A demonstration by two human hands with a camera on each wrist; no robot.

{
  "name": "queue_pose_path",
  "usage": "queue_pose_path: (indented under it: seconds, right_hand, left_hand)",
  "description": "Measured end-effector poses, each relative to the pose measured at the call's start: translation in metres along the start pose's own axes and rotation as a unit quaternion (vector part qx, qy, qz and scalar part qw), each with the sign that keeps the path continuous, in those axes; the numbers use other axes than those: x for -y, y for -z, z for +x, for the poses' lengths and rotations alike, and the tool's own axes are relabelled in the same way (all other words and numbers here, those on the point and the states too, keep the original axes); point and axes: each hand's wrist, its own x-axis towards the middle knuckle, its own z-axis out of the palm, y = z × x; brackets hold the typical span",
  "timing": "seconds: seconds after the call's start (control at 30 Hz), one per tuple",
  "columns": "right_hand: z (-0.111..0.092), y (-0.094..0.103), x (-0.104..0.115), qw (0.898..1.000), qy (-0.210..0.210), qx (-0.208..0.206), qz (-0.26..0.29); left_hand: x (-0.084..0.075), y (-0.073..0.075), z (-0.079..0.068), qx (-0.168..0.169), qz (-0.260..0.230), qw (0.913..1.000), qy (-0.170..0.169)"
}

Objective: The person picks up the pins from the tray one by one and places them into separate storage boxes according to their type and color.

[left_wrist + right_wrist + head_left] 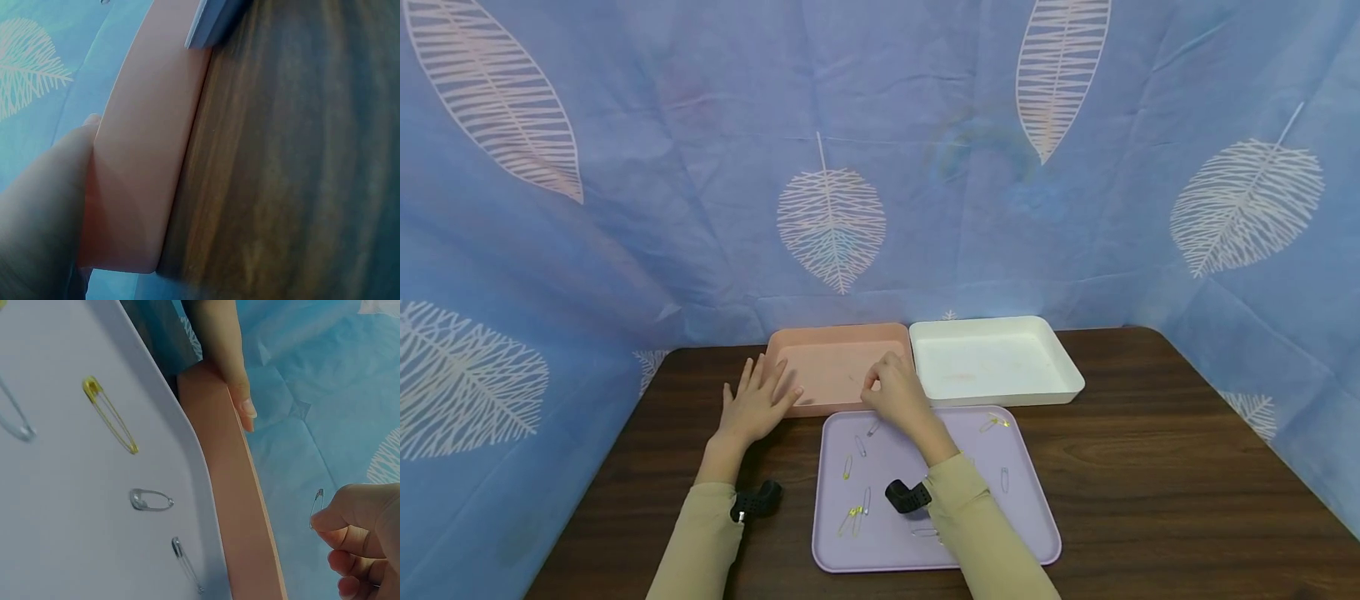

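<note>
My right hand (898, 396) is above the front right part of a shallow pink tray (820, 360). Between thumb and forefinger it pinches a silver safety pin (319, 503), plain in the right wrist view but too small to make out in the head view. My left hand (754, 408) lies at the pink tray's front left corner with fingers spread, the thumb over the front wall. A lavender tray (880, 552) in front carries several loose safety pins, among them a yellow safety pin (112, 419) and another silver safety pin (151, 500). My right forearm hides part of it.
A white tray (992, 358) stands at the back, against the pink tray's right side. All the trays lie on a dark wooden table (1150, 467). Blue cloth with white leaf prints (831, 221) hangs behind and at both sides.
</note>
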Motion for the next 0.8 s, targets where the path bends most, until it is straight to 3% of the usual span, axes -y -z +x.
queue_pose_path:
  seconds: [0.8]
  right_hand:
    - [0.059,-0.010,-0.016,0.997,-0.005,0.036,-0.073]
  left_hand:
    - [-0.001,0.001,-0.001,0.004,-0.002,1.0000,-0.001]
